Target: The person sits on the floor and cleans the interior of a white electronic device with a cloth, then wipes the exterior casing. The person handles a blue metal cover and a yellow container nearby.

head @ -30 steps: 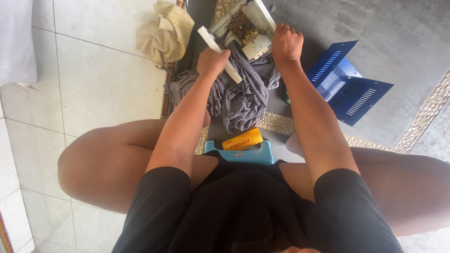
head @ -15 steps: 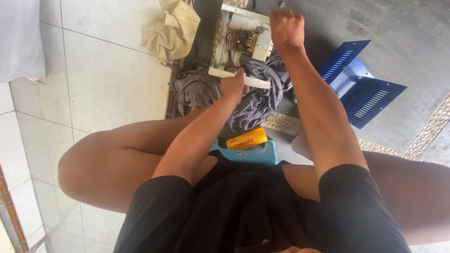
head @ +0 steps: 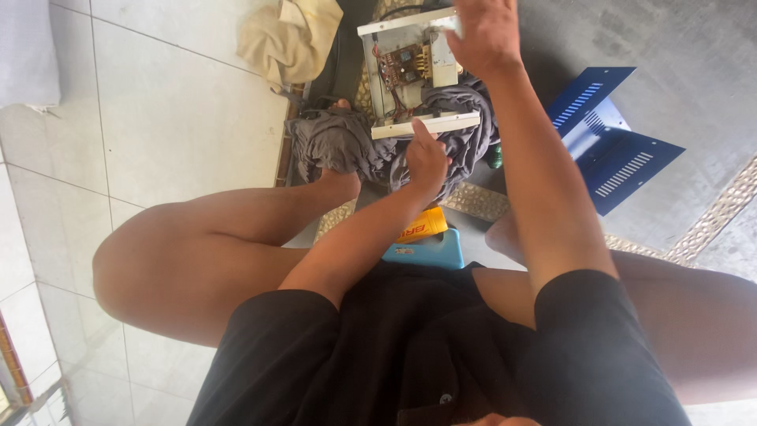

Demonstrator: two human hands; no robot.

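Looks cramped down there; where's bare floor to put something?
Free: pale tiles left of the cream rag; grey floor beyond the blue vented cover. Crowded: grey cloth and open chassis under both hands.

left hand (head: 426, 160) low, right hand (head: 483, 33) raised

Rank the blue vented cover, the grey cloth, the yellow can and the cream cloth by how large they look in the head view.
1. Grey cloth and blue vented cover: look alike, unranked.
2. Cream cloth, partly cut off by the frame edge.
3. Yellow can, partly hidden by the left forearm.
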